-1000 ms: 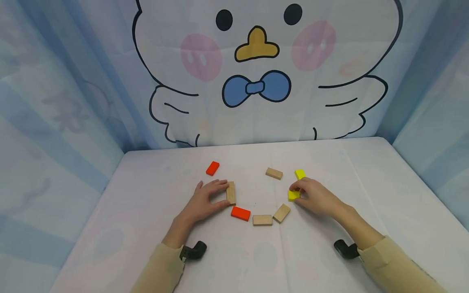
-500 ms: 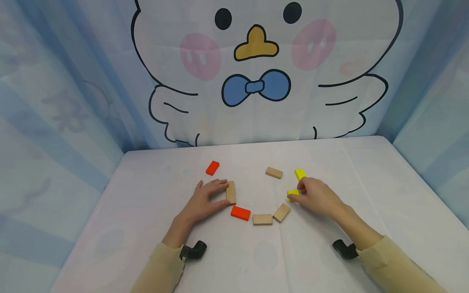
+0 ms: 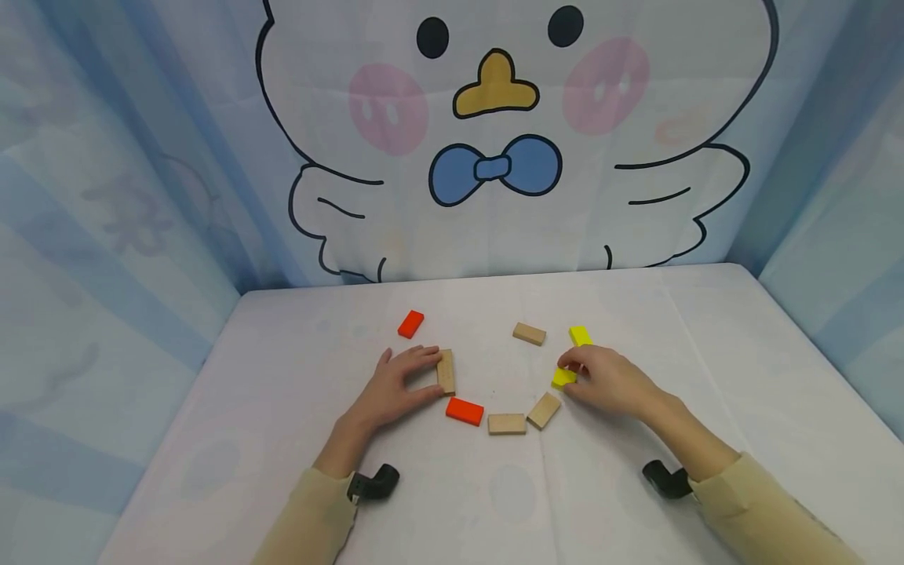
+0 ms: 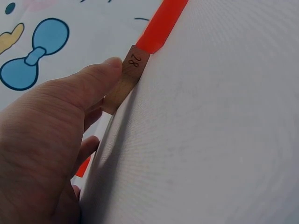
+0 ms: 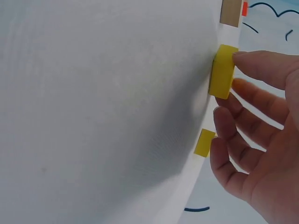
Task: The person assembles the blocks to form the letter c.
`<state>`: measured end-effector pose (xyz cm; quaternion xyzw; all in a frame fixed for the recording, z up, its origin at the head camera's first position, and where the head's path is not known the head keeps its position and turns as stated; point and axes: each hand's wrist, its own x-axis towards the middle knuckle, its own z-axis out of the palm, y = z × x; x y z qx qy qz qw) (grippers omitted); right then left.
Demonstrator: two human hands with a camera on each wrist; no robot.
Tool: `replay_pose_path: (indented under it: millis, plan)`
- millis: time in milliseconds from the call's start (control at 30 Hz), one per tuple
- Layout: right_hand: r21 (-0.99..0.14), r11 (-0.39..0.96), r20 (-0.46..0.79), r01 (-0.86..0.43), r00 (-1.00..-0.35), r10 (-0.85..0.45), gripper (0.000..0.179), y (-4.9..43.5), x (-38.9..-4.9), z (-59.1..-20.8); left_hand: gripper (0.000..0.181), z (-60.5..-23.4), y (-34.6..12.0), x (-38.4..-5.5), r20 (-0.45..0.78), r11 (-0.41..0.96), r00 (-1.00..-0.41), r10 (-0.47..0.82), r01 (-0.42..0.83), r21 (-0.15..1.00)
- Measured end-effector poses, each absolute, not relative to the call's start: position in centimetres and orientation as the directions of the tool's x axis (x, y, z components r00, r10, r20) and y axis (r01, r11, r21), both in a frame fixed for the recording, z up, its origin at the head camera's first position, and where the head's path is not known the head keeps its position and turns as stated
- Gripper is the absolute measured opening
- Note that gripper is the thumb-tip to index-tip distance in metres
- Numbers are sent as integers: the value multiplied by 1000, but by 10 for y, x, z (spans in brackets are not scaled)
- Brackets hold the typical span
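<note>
My left hand (image 3: 391,388) holds a plain wooden block (image 3: 446,373) lengthwise, with fingertips at its far end and the thumb at its near end. In the left wrist view this wooden block (image 4: 128,77) bears the number 28 and sits close to a red block (image 4: 163,23). Across from it, my right hand (image 3: 614,380) pinches a yellow block (image 3: 563,378) between thumb and fingers. The right wrist view has the thumb on one edge of that yellow block (image 5: 223,72), its lower end by the fingers. A second yellow block (image 3: 580,336) lies just beyond this hand.
A curved row on the white-covered table (image 3: 452,502) includes a red block (image 3: 464,411), a wooden block (image 3: 507,424) and an angled wooden block (image 3: 544,411). Farther back lie another red block (image 3: 410,324) and another wooden block (image 3: 529,333). A printed curtain (image 3: 494,235) stands behind.
The right fingers have shifted on the yellow block, which has turned and moved slightly left to slant toward the angled wooden block. My left hand has stayed in place on its block.
</note>
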<state>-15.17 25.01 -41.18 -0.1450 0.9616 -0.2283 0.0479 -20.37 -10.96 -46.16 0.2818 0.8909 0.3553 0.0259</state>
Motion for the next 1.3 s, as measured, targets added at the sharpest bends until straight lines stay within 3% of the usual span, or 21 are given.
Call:
replay_pose_path:
  millis: [300, 1300]
  plan:
    - [-458, 787, 38, -414, -893, -447, 29, 252, -150, -409, 58, -464, -110, -204, 159, 590, -840, 518, 486, 644]
    - [-465, 792, 28, -397, -900, -435, 31, 246, -149, -410, 58, -464, -110, -204, 148, 603, -845, 514, 479, 638]
